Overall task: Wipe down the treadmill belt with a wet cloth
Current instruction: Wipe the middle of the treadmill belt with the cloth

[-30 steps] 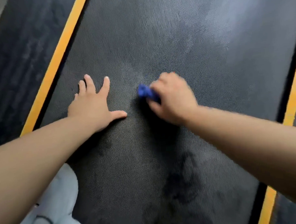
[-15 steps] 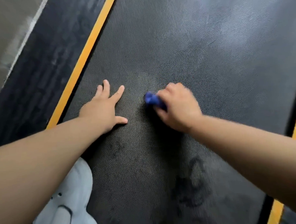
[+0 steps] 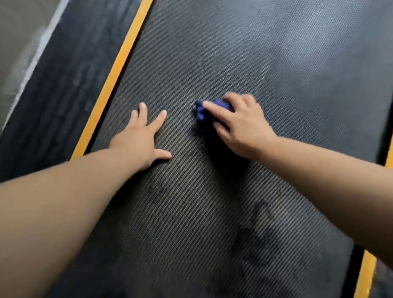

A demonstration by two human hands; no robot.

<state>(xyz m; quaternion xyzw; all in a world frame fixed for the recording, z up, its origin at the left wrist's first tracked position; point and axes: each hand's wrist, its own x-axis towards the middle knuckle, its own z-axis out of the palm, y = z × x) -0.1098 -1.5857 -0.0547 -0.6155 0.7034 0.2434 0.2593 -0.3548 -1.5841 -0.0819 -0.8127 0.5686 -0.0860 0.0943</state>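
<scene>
A gym or home workout spot: a treadmill belt (image 3: 243,55) between orange edge stripes (image 3: 118,68).

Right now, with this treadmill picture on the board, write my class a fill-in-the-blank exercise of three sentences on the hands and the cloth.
1. The cloth under the right hand is ____ in colour.
2. The left hand lies ____ on the treadmill belt, holding nothing.
3. The stripe along the belt's edge is ____.

Missing words: blue; flat; yellow
</scene>
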